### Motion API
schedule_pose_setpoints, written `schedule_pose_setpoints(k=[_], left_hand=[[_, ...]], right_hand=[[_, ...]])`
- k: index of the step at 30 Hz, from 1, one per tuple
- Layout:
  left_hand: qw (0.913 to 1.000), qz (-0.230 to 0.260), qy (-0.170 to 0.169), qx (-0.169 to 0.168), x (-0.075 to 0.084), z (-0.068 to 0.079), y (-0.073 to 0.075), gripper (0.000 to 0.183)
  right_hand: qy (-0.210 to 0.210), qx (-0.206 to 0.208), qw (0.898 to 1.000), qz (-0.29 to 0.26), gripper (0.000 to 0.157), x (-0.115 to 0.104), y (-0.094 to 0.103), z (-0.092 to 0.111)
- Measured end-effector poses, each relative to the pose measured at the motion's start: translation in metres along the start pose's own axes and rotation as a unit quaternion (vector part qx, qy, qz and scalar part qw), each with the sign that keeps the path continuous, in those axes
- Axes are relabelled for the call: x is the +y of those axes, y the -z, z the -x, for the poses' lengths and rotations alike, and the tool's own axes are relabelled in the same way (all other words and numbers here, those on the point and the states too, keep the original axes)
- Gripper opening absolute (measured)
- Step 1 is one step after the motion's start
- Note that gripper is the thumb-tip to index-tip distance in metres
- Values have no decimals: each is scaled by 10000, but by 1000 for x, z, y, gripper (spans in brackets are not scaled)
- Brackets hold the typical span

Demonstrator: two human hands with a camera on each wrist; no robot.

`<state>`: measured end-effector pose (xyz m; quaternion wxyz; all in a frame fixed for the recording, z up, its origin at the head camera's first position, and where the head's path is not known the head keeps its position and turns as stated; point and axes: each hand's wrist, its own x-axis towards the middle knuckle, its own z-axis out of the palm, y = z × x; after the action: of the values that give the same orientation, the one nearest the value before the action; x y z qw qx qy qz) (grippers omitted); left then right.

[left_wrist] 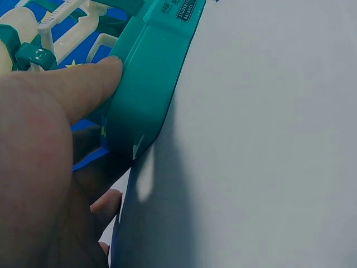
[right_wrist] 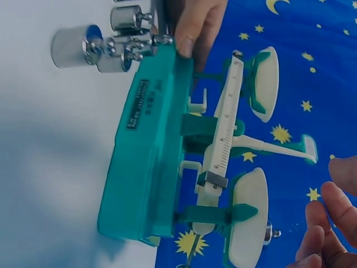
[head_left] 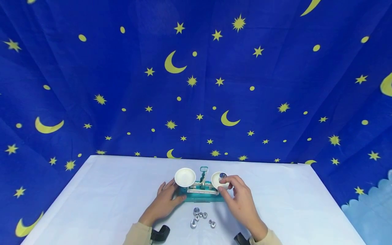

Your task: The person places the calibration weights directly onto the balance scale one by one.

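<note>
A teal balance scale point(head_left: 204, 197) with two white pans stands on the table. My left hand point(head_left: 166, 200) grips the left end of its base, the thumb point(left_wrist: 95, 78) on the teal plastic and the other fingers partly hidden behind it. A metal weight point(head_left: 223, 175) sits in the right pan point(head_left: 215, 182); its knob shows above the rim in the right wrist view. My right hand point(head_left: 240, 200) is over that pan, fingers point(right_wrist: 337, 204) loosely bent and apart from the weight, with nothing between them. The left pan point(head_left: 185, 177) holds nothing visible.
Several metal weights point(head_left: 196, 211) of different sizes stand in front of the scale, with a smaller pair point(head_left: 212, 224) to their right. White cloth point(head_left: 92, 204) covers the table. A blue star-patterned curtain point(head_left: 137, 85) hangs behind.
</note>
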<state>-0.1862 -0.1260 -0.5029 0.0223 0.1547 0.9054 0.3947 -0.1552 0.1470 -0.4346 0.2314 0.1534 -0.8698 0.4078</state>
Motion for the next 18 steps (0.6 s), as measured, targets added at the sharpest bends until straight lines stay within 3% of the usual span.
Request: schedule_pose_setpoints(k=[18], left_hand=[[9999,-118,-47,63,-3,0,-3,73]], right_hand=[[-37,-316,9994,-105,24,0,-2,21]])
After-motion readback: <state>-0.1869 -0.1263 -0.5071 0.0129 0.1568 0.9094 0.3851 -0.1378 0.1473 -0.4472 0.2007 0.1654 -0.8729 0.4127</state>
